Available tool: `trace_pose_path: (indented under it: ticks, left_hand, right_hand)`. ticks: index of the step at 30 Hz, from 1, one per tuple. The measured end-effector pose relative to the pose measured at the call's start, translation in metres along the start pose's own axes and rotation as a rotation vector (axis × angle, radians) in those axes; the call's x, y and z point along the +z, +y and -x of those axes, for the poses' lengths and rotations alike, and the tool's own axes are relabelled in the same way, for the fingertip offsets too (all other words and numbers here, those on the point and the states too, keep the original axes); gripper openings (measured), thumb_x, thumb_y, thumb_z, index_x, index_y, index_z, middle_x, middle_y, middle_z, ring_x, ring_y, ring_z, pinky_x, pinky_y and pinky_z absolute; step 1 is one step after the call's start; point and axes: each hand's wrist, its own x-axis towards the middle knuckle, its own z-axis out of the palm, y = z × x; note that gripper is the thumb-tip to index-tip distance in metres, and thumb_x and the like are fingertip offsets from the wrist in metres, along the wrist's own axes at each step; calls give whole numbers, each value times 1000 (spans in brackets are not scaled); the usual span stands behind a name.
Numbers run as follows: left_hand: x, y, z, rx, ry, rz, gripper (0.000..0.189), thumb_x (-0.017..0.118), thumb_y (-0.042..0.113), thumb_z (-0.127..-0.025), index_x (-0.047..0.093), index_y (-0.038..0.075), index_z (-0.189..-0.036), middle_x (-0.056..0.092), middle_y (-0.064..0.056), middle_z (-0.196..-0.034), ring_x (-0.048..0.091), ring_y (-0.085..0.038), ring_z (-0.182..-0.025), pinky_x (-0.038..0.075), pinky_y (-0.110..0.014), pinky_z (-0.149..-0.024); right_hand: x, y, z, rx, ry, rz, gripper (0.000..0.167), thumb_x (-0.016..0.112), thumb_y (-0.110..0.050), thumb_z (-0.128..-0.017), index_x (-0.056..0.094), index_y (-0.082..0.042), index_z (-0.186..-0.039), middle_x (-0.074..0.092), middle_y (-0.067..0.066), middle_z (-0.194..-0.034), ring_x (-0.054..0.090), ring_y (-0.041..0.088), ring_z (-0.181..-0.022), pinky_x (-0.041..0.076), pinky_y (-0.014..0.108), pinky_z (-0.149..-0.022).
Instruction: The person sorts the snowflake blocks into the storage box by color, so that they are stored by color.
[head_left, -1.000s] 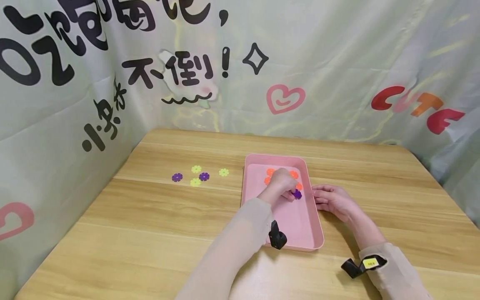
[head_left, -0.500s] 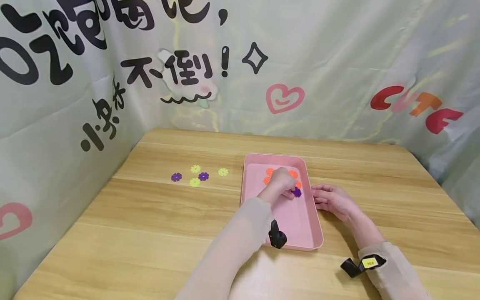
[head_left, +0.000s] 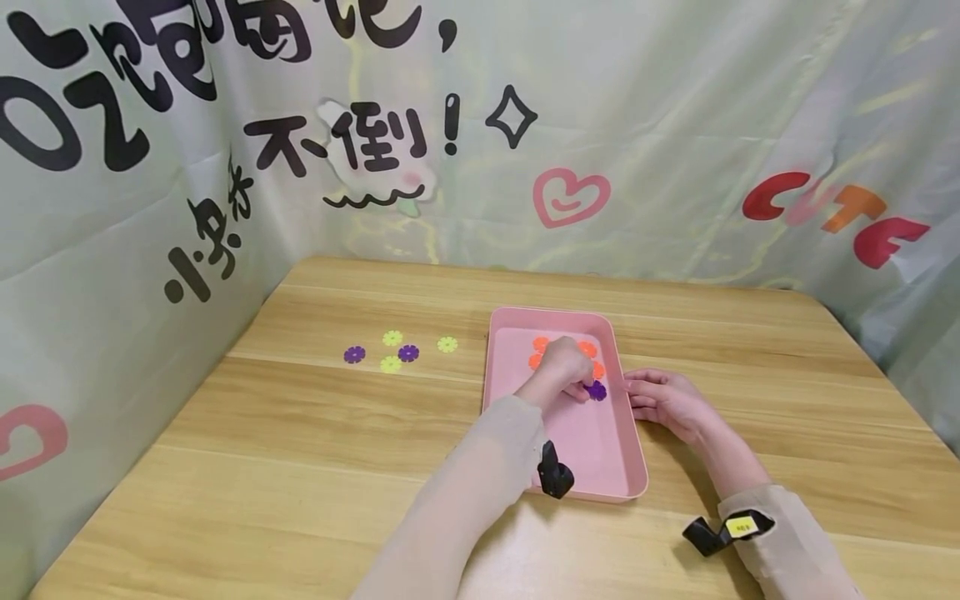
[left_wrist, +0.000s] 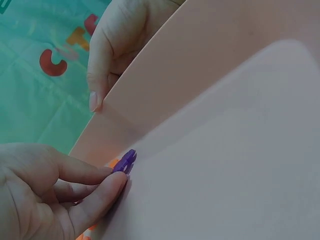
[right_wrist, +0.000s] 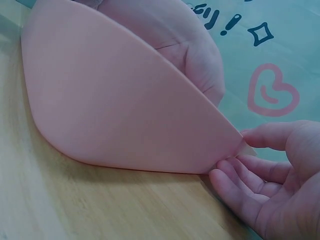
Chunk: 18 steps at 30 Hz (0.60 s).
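In the pink tray (head_left: 592, 450), my left hand (head_left: 564, 363) pinches a purple flower-shaped disc (left_wrist: 125, 162) between thumb and fingertips. The left wrist view shows the disc edge-on, partly covered by the fingers. Orange flower discs (head_left: 588, 350) lie around this hand on the tray floor, some hidden under it. My right hand (head_left: 671, 402) is at the tray's right side. Its fingertips (right_wrist: 220, 176) touch the outer wall low down, and one digit reaches the rim in the right wrist view.
Left of the tray, yellow-green discs (head_left: 447, 344) and purple discs (head_left: 355, 355) lie on the wooden table (head_left: 315, 467). A printed cloth (head_left: 660, 150) hangs along the back and sides of the table.
The purple disc in my left hand has shifted slightly at the fingertips, a little toward the tray's right wall. Both hands stay in nearly the same place.
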Motion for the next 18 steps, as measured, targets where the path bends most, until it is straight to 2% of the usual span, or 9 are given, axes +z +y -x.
trace_pose_path:
  ticks: [5,8,11,15,18]
  left_hand:
    - [0,-1,-2,-12,-6,89,23,71,-5,-74,51,-2,-85,55,-13,-73,63,-21,-47,50,-23,-41]
    - [-3,-3,-5,-5,-40,164,20,68,-10,-72,52,-4,-82,58,-15,-70,61,-23,-45,51,-25,-42]
    - [-9,-3,-7,4,-95,278,14,65,-17,-71,55,-8,-77,61,-20,-66,59,-24,-43,52,-27,-43]
    - [-21,-1,-4,81,-156,324,8,64,-17,-71,62,-11,-75,65,-22,-67,63,-27,-51,54,-27,-47]
    - [-33,-3,3,169,-200,339,9,64,-13,-74,66,-12,-83,67,-22,-75,67,-27,-61,56,-29,-56]
  right_hand:
    - [0,0,0,-5,-1,3,15,50,-6,-95,50,3,-107,66,1,-89,64,13,-80,54,27,-72]
    - [0,0,1,-6,-3,8,15,50,-7,-95,50,2,-106,66,1,-89,64,13,-80,54,27,-72]
    - [0,0,1,-9,-5,12,16,51,-7,-95,50,3,-107,66,2,-90,64,14,-81,54,27,-73]
    - [-1,1,0,-16,-4,14,17,51,-7,-95,50,4,-107,67,2,-90,65,14,-81,54,28,-73]
    - [0,1,0,-15,-1,20,17,50,-7,-95,50,4,-108,67,2,-90,64,13,-81,54,28,-73]
